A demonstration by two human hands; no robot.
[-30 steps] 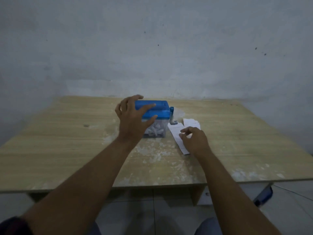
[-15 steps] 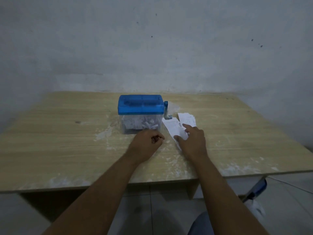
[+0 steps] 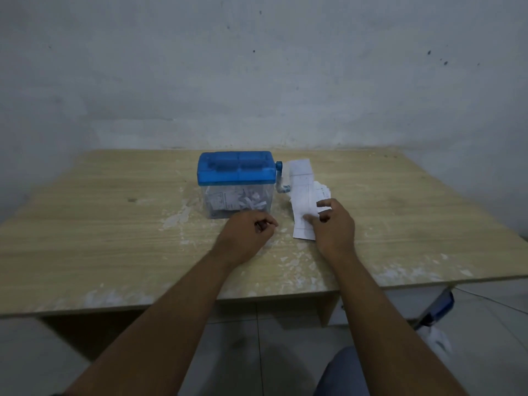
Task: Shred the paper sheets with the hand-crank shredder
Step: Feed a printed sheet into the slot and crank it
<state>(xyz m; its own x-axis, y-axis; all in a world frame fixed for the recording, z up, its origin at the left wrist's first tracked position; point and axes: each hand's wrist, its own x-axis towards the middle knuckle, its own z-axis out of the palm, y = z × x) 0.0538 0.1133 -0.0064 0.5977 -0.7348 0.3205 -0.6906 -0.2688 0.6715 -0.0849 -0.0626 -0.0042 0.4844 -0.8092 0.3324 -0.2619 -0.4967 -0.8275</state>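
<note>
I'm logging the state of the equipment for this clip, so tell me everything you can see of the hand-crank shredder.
The hand-crank shredder is a small box with a translucent blue plastic lid over a clear plastic bin. The bin holds white paper shreds, roughly half full. A blue crank hangs down from the lid's right end. It stands upright on the wooden table, near the middle. Neither hand touches it: the left hand rests curled just in front, and white paper sheets lie beside the crank.
</note>
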